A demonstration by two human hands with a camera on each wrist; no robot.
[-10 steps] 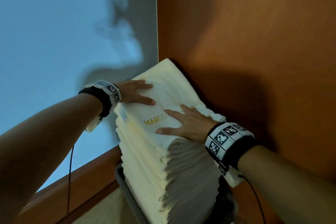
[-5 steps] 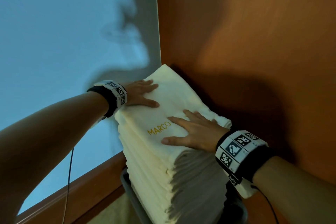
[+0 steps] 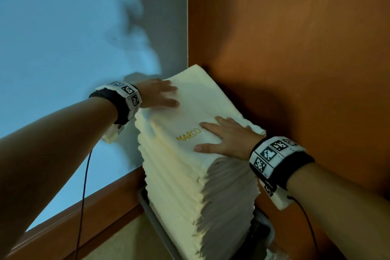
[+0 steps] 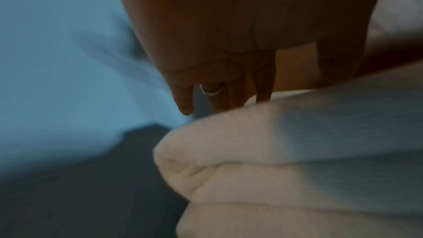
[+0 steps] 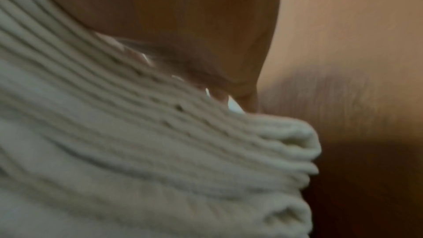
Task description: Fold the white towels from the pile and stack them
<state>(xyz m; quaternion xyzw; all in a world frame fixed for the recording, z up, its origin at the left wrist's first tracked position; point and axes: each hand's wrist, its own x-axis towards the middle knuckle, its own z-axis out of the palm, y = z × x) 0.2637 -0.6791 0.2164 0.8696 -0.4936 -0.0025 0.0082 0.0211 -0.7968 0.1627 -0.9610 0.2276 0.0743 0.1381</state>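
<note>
We're looking at a tall stack of folded white towels (image 3: 190, 175), sitting in the corner between the blue wall (image 3: 63, 38) & the wood panel (image 3: 295, 48), its base on a grey tray (image 3: 152, 217). Top towel (image 3: 198, 107) is showing gold "MARCO" lettering (image 3: 188, 134). Our left hand (image 3: 158, 95) is lying flat, fingers straight, on the top towel's far-left edge. Our right hand (image 3: 228, 140) is pressing flat w/ spread fingers on the near-right side, partly covering the lettering. Neither hand is gripping anything. A ring (image 4: 211, 90) is showing on the left hand.
</note>
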